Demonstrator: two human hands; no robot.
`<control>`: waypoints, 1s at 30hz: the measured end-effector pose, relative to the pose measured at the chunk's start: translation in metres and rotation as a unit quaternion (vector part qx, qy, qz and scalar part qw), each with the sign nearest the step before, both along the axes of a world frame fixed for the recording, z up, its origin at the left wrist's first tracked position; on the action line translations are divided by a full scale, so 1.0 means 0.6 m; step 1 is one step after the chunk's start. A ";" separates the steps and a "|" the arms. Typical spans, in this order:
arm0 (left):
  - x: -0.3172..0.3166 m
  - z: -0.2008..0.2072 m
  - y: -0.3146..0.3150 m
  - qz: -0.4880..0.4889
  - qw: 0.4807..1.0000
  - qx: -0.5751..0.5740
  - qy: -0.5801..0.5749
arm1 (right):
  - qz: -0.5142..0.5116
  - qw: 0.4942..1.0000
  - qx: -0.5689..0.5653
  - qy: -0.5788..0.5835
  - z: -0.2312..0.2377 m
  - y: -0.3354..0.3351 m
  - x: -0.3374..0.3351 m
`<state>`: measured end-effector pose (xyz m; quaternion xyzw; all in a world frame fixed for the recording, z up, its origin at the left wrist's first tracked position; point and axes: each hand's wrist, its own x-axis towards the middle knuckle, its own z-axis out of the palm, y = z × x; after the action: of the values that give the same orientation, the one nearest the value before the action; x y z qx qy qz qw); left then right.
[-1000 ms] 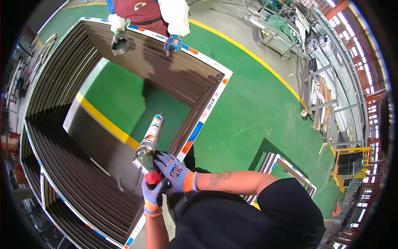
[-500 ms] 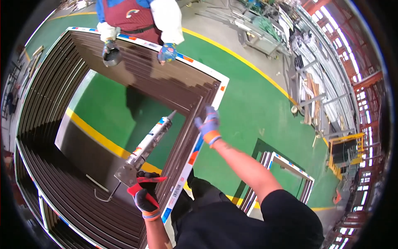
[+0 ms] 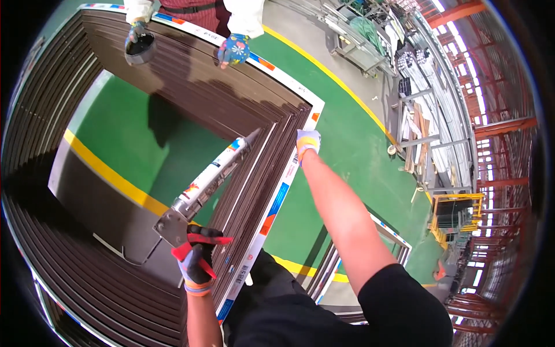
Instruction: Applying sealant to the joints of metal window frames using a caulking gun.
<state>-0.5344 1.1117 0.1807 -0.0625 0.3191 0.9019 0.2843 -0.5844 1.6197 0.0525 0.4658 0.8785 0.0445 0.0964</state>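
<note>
My left hand [image 3: 197, 267], in a grey and black glove with an orange cuff, is closed round the red handles of a caulking gun [image 3: 199, 186]. The gun carries a white tube, and its dark nozzle points up and right to the inner corner of a stack of brown window frames [image 3: 254, 191]. My right hand [image 3: 309, 146], in a grey and orange glove, is at the white outer edge of the top frame, just below its far right corner. Its fingers are hidden from view.
Across the stack a co-worker's gloved hand [image 3: 234, 51] rests on the frame's far edge; the other holds a dark round container [image 3: 141, 51]. Smaller frames [image 3: 329, 277] stand on the green floor at my right. A loaded metal cart [image 3: 364, 46] and a yellow rack [image 3: 457, 217] stand farther off.
My right hand has moved to the frame's outer edge, its spread fingers now out of sight. The caulking gun's nozzle is nearer the frame's inner corner. The view has shifted.
</note>
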 end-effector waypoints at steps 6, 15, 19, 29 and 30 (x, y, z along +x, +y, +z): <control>-0.053 -0.051 0.083 -0.049 0.997 0.051 -0.017 | -0.251 0.932 -0.079 0.249 0.064 -0.046 -0.012; -0.099 -0.085 0.199 -0.084 0.993 0.066 -0.043 | -0.256 0.942 -0.057 0.210 0.097 -0.074 -0.021; -0.114 -0.095 0.231 -0.092 0.994 0.055 -0.025 | -0.258 0.943 -0.053 0.202 0.109 -0.080 -0.026; -0.133 -0.116 0.264 -0.101 0.991 0.083 -0.033 | -0.263 0.916 -0.071 0.296 0.104 -0.082 -0.020; -0.132 -0.117 0.265 -0.098 0.991 0.079 -0.037 | -0.262 0.916 -0.071 0.297 0.101 -0.082 -0.018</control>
<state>-0.6139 1.2708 0.1107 -0.0413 0.2407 0.8892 0.3869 -0.5954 1.5707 0.1134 0.6628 0.7143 -0.1847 -0.1277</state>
